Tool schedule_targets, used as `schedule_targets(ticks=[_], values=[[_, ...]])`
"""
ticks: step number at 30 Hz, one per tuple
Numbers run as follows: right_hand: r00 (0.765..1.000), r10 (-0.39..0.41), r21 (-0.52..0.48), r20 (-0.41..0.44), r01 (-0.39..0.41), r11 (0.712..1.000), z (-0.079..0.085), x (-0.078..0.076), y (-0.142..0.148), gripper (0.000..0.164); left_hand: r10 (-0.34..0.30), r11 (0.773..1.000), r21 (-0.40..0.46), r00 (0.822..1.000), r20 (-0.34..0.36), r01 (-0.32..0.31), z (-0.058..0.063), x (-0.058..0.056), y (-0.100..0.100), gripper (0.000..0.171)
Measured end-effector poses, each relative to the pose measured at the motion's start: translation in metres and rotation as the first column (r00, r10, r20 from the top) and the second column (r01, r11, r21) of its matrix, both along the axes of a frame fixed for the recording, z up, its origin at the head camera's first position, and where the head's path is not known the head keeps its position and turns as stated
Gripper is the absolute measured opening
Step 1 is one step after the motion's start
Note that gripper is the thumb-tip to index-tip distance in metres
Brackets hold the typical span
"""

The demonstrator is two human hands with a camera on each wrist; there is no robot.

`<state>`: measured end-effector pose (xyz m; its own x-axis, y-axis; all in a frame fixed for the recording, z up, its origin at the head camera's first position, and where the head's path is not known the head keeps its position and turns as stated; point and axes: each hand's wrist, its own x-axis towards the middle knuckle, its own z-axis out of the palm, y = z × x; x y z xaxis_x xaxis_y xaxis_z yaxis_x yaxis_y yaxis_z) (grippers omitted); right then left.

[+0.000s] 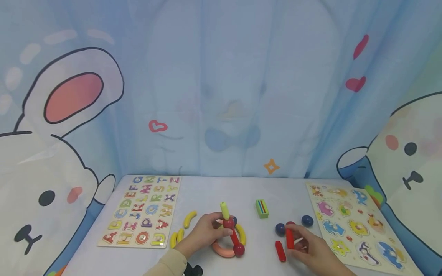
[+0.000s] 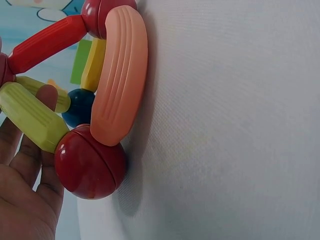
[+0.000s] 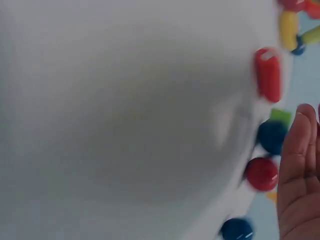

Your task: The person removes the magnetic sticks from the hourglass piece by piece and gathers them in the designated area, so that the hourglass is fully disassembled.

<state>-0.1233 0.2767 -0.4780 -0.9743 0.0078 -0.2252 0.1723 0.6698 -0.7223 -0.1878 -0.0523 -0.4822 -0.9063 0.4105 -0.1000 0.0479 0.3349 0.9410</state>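
Observation:
My left hand [image 1: 207, 232] holds a built frame of toy rods and balls near the table's middle. Around that frame run a peach curved rod [image 2: 120, 75], a red rod [image 2: 48, 42], yellow-green rods [image 2: 34, 115], a yellow rod [image 1: 240, 234], red balls [image 2: 90, 162] and a blue ball [image 2: 79, 107]. One yellow-green rod [image 1: 225, 210] points up from its top red ball [image 1: 228, 222]. On the right, my right hand [image 1: 310, 245] pinches a loose red rod [image 1: 289, 237] between thumb and fingers; the right wrist view barely catches it. A second red rod [image 3: 269, 75] lies beside it.
Blue balls [image 1: 307, 220] and a partly hidden red ball [image 3: 262, 174] lie by the right hand. Yellow curved rods [image 1: 189, 219] and a letter board [image 1: 138, 211] are left, an animal puzzle board [image 1: 359, 226] right. A small green striped block [image 1: 262, 209] sits behind; a black object [image 1: 193, 270] is in front.

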Motion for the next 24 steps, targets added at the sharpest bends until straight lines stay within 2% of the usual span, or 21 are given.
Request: schedule_targets(ticks=[3,7,13,24], values=[[0.996,0.009,0.102,0.091,-0.018,0.995,-0.015,0.003,0.016,0.075,-0.001,1.000,0.000,1.000,0.001,0.001,0.000,0.000,0.001,0.044],[0.985,0.059,0.149,0.162,-0.083,0.985,-0.027,0.000,0.018,0.079,-0.009,1.000,0.009,1.000,-0.003,0.009,0.000,0.000,0.000,0.043],[0.979,0.098,0.203,0.180,-0.135,0.970,-0.029,-0.004,0.012,0.078,-0.021,0.999,0.028,1.000,0.000,0.021,0.001,0.000,-0.001,0.043],[0.981,0.086,0.188,0.174,-0.118,0.975,-0.027,-0.002,0.014,0.081,-0.008,1.000,0.014,1.000,-0.001,0.008,0.001,0.001,-0.001,0.042]])
